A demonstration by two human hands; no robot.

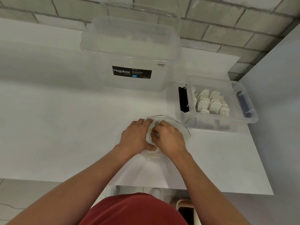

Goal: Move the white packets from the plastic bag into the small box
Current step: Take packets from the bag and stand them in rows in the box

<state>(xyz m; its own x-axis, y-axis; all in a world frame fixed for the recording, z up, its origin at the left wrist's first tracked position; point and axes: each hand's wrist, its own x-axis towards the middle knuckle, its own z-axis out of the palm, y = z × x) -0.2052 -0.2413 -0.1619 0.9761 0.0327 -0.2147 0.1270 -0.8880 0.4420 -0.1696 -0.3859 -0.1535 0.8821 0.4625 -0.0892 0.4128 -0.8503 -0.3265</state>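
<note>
Plastic bag (181, 125), on the table (65, 127) just beside the small box (211, 125) already heaped with white packets (211, 103): our left hand (136, 135) and right hand (168, 137) both clutch its film; contents unseen, so, emptying seemingly near done, we next feel inside for leftovers.

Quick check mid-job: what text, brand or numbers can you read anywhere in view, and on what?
"Megabox": black label on the large clear plastic storage box.
"12L": small blue badge on that label.
Smaller label print and the white barcode sticker: too small to read.
</note>
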